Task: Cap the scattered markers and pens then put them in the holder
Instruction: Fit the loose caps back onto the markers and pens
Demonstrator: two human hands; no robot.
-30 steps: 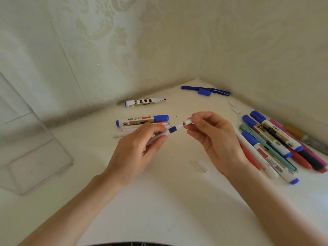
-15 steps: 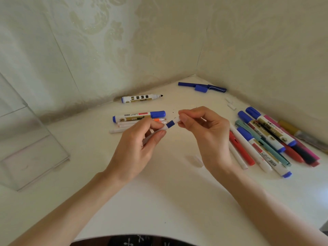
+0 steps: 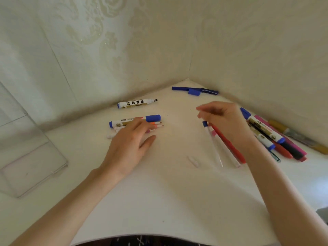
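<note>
Our left hand point(image 3: 130, 148) reaches forward with its fingers spread and empty, the fingertips lying over a small cluster of thin white pens with orange and pink tips point(image 3: 156, 125), just below a fat white marker with a blue cap point(image 3: 135, 120). Our right hand point(image 3: 226, 122) hovers with its fingers loosely curled; it blurs, and we cannot tell whether the fingertips still pinch the slim clear pen with a blue cap point(image 3: 213, 144) whose capped end sits right under them. That pen lies on the white table point(image 3: 168, 201), beside a second clear pen with a pink end point(image 3: 225, 150) and a red pen point(image 3: 229, 144). Further right, a heap of capped markers in blue, red, black, pink and gold point(image 3: 276, 139) rests against the wall. A small white loose cap point(image 3: 193, 161) lies alone near the clear pens. Toward the far corner lie an uncapped white marker with a black tip point(image 3: 137, 103) and a dark blue pen with its cap beside it point(image 3: 195, 90). The clear acrylic holder point(image 3: 26, 148) stands at the far left, well apart from everything.
</note>
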